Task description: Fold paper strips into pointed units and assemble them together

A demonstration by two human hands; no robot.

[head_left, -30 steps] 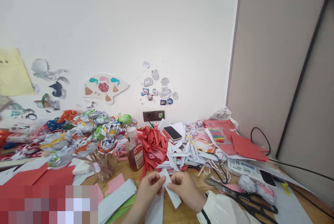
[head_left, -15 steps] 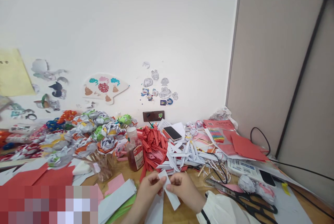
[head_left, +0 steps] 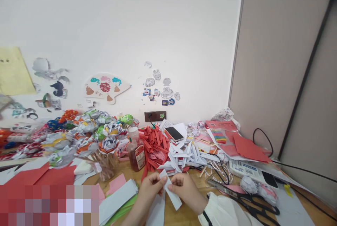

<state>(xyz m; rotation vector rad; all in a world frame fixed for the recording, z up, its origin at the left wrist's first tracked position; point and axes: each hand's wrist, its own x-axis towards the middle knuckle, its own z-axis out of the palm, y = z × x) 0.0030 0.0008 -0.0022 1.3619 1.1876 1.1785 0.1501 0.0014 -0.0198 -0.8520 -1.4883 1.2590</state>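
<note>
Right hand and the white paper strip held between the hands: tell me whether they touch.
Touching. The head view shows the right hand with its thumb tip overlapping the edge of the white paper strip, no gap visible.

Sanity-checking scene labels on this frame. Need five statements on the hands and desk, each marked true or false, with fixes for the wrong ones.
1. The left hand and right hand both hold one white paper strip. True.
2. The black-handled scissors lie left of both hands. False: they lie to the right of them.
3. A fan-shaped cutout is on the wall. True.
4. The red strip pile lies right of the white strip pile. False: it lies to the left.
5. The labelled bottle stands upright. True.
</note>
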